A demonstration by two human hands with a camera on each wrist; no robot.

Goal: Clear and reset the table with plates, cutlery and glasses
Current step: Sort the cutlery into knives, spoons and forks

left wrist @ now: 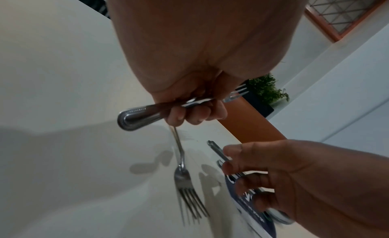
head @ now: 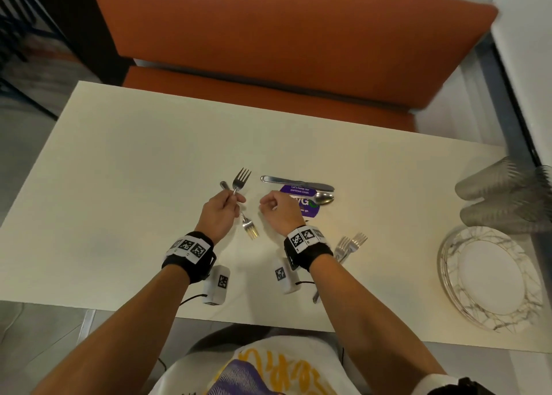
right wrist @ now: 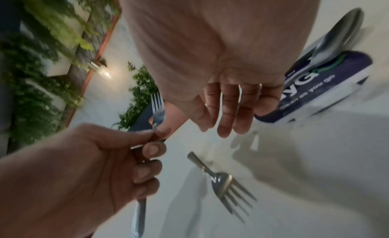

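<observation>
My left hand (head: 234, 200) grips a metal fork (head: 239, 181) by the middle of its handle, tines pointing away over the cream table (head: 119, 185). The left wrist view shows the fingers (left wrist: 189, 115) curled round that fork (left wrist: 143, 113). A second fork (head: 249, 227) lies just below the hand, tines toward me; its handle end (right wrist: 190, 154) is free of both hands. My right hand (head: 267, 205) hovers a little to the right with relaxed fingers (right wrist: 223, 118), holding nothing. Beyond it lie a knife (head: 297, 182) and a spoon (head: 324, 199).
The spoon rests partly on a purple sticker (head: 303, 211). Two more forks (head: 351, 245) lie by my right wrist. A stack of marbled plates (head: 448, 275) and ribbed glasses (head: 504, 197) on their sides sit at the right edge. An orange bench (head: 268, 51) stands behind the table.
</observation>
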